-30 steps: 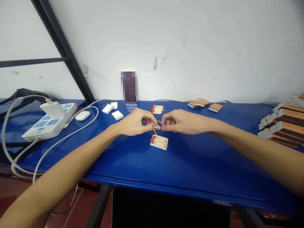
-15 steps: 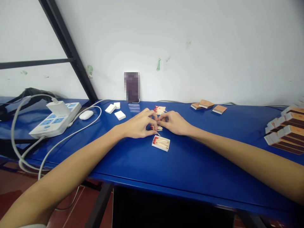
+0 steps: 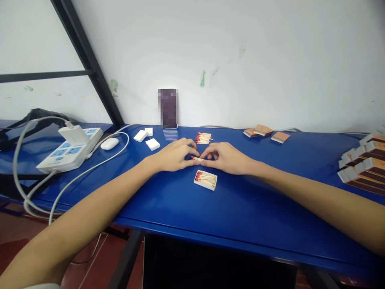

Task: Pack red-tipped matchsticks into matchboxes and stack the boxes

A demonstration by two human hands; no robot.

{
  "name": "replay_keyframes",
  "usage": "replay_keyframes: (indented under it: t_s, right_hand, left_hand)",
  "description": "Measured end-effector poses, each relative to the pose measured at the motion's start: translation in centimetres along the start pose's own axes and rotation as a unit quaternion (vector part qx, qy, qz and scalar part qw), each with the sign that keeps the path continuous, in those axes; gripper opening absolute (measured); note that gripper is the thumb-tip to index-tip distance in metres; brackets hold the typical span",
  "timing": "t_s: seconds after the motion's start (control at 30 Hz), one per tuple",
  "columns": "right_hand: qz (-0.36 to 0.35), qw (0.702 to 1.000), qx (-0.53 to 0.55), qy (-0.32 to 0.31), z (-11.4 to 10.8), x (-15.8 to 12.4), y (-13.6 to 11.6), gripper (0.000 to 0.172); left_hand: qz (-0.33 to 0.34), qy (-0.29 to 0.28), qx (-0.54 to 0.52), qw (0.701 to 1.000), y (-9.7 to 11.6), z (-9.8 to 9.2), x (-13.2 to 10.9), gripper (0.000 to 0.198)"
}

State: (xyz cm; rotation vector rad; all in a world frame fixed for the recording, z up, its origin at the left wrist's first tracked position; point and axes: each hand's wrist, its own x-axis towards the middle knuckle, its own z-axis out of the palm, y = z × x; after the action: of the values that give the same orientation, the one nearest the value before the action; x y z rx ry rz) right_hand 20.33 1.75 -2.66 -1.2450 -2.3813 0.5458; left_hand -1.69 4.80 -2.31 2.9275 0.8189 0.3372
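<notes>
Left hand (image 3: 176,154) and right hand (image 3: 226,158) meet just behind the tray (image 3: 202,186) (red-tipped sticks inside), fingertips pinched on a few matches (image 3: 197,159). Bare blue table (image 3: 240,212) runs from the tray to the front edge, with a white wall (image 3: 270,60) behind.

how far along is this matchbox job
Done: the open tray already holds matches. In hand: left hand and right hand pinch a small bundle together beyond it. Left: a loose match pile and three white boxes behind.
</notes>
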Motion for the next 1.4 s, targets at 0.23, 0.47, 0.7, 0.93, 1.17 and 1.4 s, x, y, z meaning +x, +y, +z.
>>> replay_keyframes:
  t_s: [0.23,0.47,0.7,0.93,1.17,1.4]
  right_hand:
    - [0.017,1.000,-0.006,0.023,0.4,-0.3,-0.4,0.024]
    - [-0.051,0.990,-0.130,0.027,1.1,-0.8,-0.5,0.031]
    - [0.010,0.988,-0.152,0.013,1.2,-0.9,-1.0,0.030]
    - [0.036,0.958,-0.282,-0.038,1.2,-1.2,-2.1,0.035]
    - [0.019,0.960,-0.277,-0.038,0.5,-1.2,-2.2,0.030]
    - [0.055,0.986,-0.129,-0.089,-2.7,-2.9,-5.8,0.026]
  left_hand:
    - [0.018,0.014,0.002,1.000,0.5,0.2,0.4,0.026]
    - [0.011,0.010,-0.019,1.000,1.1,0.3,0.5,0.019]
    - [0.001,-0.014,0.086,0.996,1.4,0.0,0.3,0.025]
    - [-0.022,-0.058,0.147,0.987,2.9,-0.5,0.3,0.023]
    - [-0.011,-0.047,0.101,0.994,2.4,-0.5,0.2,0.021]
    - [0.065,-0.031,-0.093,0.993,3.1,-2.2,-0.3,0.019]
